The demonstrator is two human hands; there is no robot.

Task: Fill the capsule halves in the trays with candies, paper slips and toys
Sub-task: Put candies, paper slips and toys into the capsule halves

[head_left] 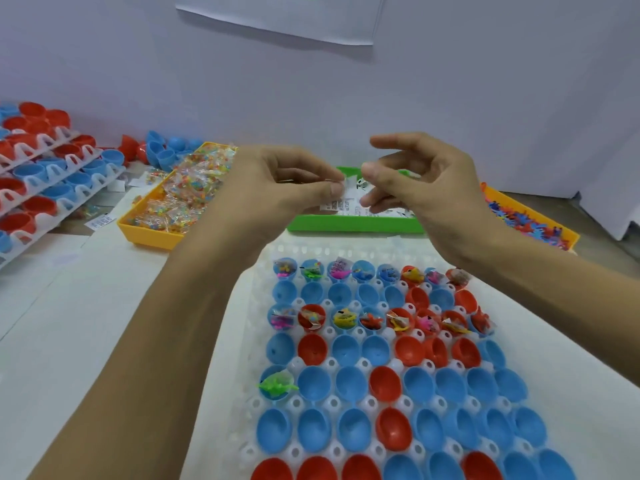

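A white tray (263, 344) in front of me holds rows of blue and red capsule halves (349, 379). Two rows at the far end hold candies, slips and toys; one half at the left holds a green toy (277, 385). Both hands hover above the green bin (353, 225) of paper slips. My left hand (284, 188) pinches a small stack of paper slips (341, 199) between thumb and forefinger. My right hand (412, 178) pinches the same slips from the right side, its other fingers spread upward.
A yellow bin (149, 230) of wrapped candies stands at the left, an orange bin (540, 216) of small coloured toys at the right. Stacked trays (52, 174) of red and blue halves lie at far left, with loose halves behind. A white wall stands close behind.
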